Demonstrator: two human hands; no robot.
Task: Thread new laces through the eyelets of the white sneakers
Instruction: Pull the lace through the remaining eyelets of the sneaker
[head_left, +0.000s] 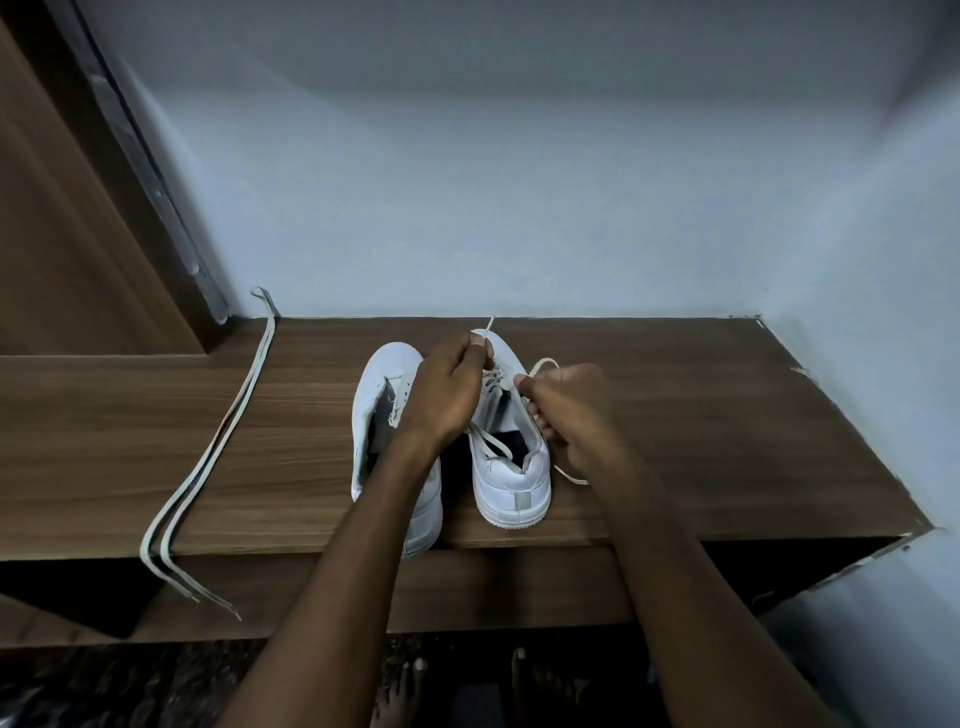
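A: Where do things stand?

B: Two white sneakers sit side by side on the wooden worktop. The left hand pinches one lace end above the right sneaker; the right hand is curled round the other end beside it.

A: What could spoil it?

B: Uneven pulling, I think. If one hand tugs harder, the lace may slide through the lower eyelets and leave one end too short. A flat lace can also twist as it goes in.

A: And the rest?

B: The left sneaker looks unlaced, and its heel juts over the edge, so a nudge from the forearm might tip it off. The spare lace already hangs over that edge and could slip down.
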